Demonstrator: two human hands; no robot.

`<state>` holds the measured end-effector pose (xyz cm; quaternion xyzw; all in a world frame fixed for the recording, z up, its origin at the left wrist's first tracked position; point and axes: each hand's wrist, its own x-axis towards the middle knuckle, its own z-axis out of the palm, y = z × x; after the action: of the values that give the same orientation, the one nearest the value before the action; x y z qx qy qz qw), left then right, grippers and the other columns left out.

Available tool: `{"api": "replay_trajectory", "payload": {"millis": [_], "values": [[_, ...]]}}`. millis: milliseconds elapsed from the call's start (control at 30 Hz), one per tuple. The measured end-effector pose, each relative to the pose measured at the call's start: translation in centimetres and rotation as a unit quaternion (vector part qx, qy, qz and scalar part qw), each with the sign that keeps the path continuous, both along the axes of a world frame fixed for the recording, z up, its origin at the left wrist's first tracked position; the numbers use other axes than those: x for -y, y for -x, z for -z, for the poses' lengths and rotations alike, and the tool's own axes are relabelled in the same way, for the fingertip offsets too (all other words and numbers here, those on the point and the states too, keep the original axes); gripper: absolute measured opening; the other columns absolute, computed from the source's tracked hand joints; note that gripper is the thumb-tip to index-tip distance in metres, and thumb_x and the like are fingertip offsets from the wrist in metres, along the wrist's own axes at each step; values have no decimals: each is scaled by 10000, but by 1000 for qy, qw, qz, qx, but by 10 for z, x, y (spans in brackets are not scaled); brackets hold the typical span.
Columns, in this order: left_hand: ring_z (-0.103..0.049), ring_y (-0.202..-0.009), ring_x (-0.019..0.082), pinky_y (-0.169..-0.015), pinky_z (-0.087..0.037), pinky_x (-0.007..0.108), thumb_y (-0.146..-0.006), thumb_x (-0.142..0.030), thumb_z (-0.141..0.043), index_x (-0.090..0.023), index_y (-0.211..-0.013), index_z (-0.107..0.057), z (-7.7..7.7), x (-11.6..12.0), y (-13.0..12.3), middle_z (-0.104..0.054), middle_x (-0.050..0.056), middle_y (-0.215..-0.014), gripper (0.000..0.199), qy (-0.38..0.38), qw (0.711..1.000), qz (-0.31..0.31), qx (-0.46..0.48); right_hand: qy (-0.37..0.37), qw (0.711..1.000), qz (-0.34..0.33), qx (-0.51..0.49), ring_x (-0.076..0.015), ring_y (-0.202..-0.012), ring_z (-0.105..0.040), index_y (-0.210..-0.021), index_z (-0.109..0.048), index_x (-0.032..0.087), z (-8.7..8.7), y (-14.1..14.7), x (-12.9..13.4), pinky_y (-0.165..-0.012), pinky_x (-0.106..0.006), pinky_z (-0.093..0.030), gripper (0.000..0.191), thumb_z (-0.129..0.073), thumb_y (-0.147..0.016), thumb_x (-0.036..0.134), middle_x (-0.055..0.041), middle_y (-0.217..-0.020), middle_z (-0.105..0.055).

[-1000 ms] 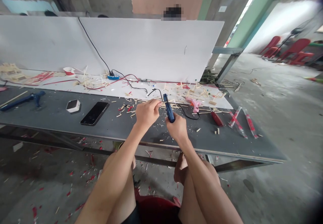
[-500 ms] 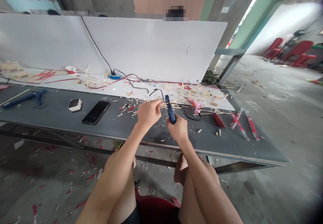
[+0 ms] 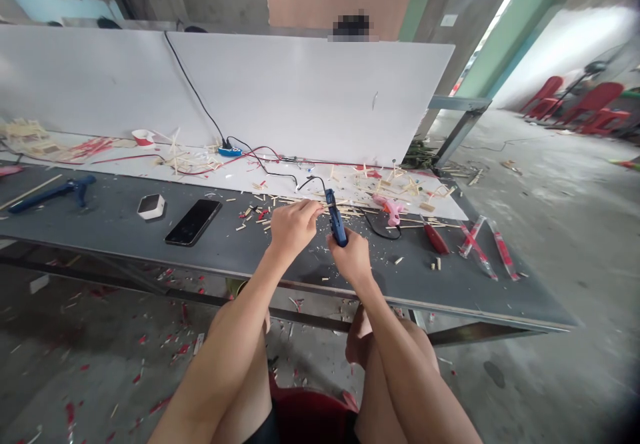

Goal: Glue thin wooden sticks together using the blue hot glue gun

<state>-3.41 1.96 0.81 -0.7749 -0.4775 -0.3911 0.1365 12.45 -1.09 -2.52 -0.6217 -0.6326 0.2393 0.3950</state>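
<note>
My right hand (image 3: pixel 351 256) grips a small blue glue gun (image 3: pixel 335 216), nozzle end pointing up and away, with its black cord trailing back over the table. My left hand (image 3: pixel 291 225) is closed beside the gun's tip, its fingertips pinched together on something small that I cannot make out. Both hands hover over the grey tabletop (image 3: pixel 125 231), among scattered short wooden sticks (image 3: pixel 257 212).
A black phone (image 3: pixel 193 221) and a small white box (image 3: pixel 151 206) lie to the left, a second blue glue gun (image 3: pixel 55 192) farther left. A pink glue gun (image 3: pixel 391 209), a red-handled tool (image 3: pixel 433 237) and packaged red items (image 3: pixel 493 247) lie right. A white board (image 3: pixel 310 97) stands behind.
The view has drifted slightly; both hands stay close together at the same spot, with the blue glue gun still held upright.
</note>
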Motion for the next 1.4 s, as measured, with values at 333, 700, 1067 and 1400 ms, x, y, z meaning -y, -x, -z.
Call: {"api": "replay_trajectory", "payload": {"millis": [333,700,1067,1400], "values": [[-677,-705,161,-562,-351,268,-951,-228,-476,-231,-904,-713,-7,0,-14,-771,14,-900,242,51,999,-14,-5,8,1000,21,5,-152,-520,-444,-746,-622,205,-1,-7,1,-558,-262,-321,179,-540,-797,355,11,-544,-553],[-679,-692,162,-586,-390,266,-974,-284,-468,-224,-895,-704,-10,-1,-1,-764,10,-842,256,66,998,-5,17,-9,998,25,58,-159,-563,-451,-723,-591,218,-5,2,0,-580,-266,-305,143,-527,-808,315,-13,-604,-586],[-678,-707,173,-573,-364,274,-963,-311,-510,-227,-862,-714,-5,-4,-6,-759,20,-822,244,73,997,-12,-3,11,999,18,29,-161,-546,-479,-741,-634,198,-1,-2,2,-562,-258,-318,196,-535,-815,349,-14,-580,-591],[-567,-567,156,-540,-280,287,-960,-321,-481,-210,-721,-675,-19,2,-9,-673,22,-644,328,117,993,-13,8,-11,998,33,61,-163,-553,-481,-765,-635,207,-3,-3,3,-576,-264,-310,170,-525,-824,323,-24,-609,-613]]}}
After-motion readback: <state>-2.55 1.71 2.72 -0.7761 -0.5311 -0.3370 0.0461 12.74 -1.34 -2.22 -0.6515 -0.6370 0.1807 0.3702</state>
